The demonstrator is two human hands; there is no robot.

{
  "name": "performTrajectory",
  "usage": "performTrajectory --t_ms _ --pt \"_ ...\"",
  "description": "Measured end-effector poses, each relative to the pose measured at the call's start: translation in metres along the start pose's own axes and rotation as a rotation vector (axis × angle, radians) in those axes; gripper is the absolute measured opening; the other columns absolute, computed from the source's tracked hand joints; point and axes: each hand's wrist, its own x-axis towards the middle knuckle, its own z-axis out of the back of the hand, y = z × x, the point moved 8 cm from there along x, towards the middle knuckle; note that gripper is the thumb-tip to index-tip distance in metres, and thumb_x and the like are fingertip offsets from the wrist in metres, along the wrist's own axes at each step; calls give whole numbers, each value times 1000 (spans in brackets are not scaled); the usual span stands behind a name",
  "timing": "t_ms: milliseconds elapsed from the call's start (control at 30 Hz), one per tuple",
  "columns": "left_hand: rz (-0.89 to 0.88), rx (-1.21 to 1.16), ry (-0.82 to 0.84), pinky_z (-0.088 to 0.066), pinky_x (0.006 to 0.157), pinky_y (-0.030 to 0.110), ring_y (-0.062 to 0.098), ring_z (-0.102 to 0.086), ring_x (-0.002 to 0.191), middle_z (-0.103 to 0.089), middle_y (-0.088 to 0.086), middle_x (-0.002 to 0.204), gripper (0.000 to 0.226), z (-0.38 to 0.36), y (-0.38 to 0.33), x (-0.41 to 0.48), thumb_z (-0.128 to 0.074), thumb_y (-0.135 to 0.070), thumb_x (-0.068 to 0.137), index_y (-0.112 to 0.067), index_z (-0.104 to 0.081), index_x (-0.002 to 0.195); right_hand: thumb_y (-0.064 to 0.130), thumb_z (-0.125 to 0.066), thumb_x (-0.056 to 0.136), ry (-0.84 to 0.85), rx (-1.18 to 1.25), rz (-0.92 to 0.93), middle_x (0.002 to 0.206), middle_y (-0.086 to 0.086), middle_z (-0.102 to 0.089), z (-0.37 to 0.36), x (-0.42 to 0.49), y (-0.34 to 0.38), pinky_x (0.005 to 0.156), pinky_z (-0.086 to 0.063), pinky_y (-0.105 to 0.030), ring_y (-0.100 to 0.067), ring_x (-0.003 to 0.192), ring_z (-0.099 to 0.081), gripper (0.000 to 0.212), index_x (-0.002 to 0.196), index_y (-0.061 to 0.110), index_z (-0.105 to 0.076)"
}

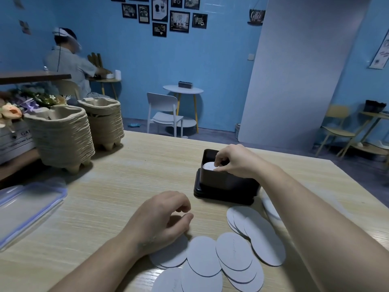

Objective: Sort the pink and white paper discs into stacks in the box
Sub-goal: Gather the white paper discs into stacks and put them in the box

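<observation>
A: So, taking the black box (226, 182) as the marker, what sits furthest to its left?

B: Well left of it, at the table (130, 165) edge, lies a clear plastic lid (27, 209). Behind that, two stacks of pulp trays (63, 138) stand up-left of the box.

A: And the left hand (162, 218)?

B: Down-left of the box, hovering low over the table with fingers loosely curled. It grips nothing I can see; its wrist covers the edge of one disc.

A: The discs?

B: The loose discs (233, 251) lie flat below the box, overlapping in a band that runs from under the left wrist up and right toward the box's near right corner. They read pale grey-white in this light; I cannot tell pink from white. Being round, they have no real long axis.

A: The box itself?

B: It stands upright in its own lid, open end up, long side running left to right.

A: Right hand (233, 161)?

B: Over the box's open top, fingertips pinching a white disc (208, 166) that lies nearly flat inside, toward the left end.
</observation>
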Motion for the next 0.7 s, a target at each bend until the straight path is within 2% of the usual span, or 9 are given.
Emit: performTrajectory --t_ms 100,233,333,400,533,600,700 --pt "24 -25 6 -50 65 28 7 -59 81 -60 -16 84 12 6 3 -2 -61 -39 94 -27 -60 91 41 -81 88 -105 57 1 80 9 -69 10 -9 1 73 -55 -38 -12 79 -64 19 79 26 -72" --pt "74 -101 70 -44 63 13 5 -62 82 -65 -17 82 11 9 9 -5 -62 -38 92 -28 -65 89 31 -76 90 -332 128 91 79 6 -68 26 -40 10 75 -55 -42 -16 78 -64 17 78 21 -71" --pt "83 -79 115 -49 65 21 6 -63 81 -67 -19 84 13 10 11 -10 -62 -41 92 -30 -67 90 26 -74 91 -454 178 223 77 7 -67 28 -75 25 70 -53 -40 -16 74 -62 17 77 18 -69" --pt "88 -63 121 -51 70 26 7 -63 83 -66 -18 85 14 13 11 -15 -62 -42 91 -30 -68 91 27 -72 91 -474 158 329 74 13 -61 19 -98 42 66 -50 -35 -14 70 -56 18 75 18 -68" --pt "87 -48 124 -53 76 35 10 -65 87 -68 -16 89 9 18 6 -29 -67 -36 91 -29 -68 95 36 -65 95 -322 191 465 79 9 -63 -14 -127 70 67 -50 -32 -12 77 -56 23 81 19 -69" --pt "80 -26 134 -54 77 38 10 -65 88 -67 -16 91 9 20 3 -37 -69 -34 91 -29 -68 99 43 -67 94 -190 248 487 89 9 -66 -28 -135 79 74 -53 -34 -10 85 -59 22 91 21 -71" --pt "128 -11 192 -53 89 35 5 -64 103 -67 -21 106 33 23 4 -50 -75 -42 82 -34 -67 114 57 -70 90 18 224 499 115 10 -65 -50 -148 82 89 -53 -36 -9 109 -59 38 113 28 -68"
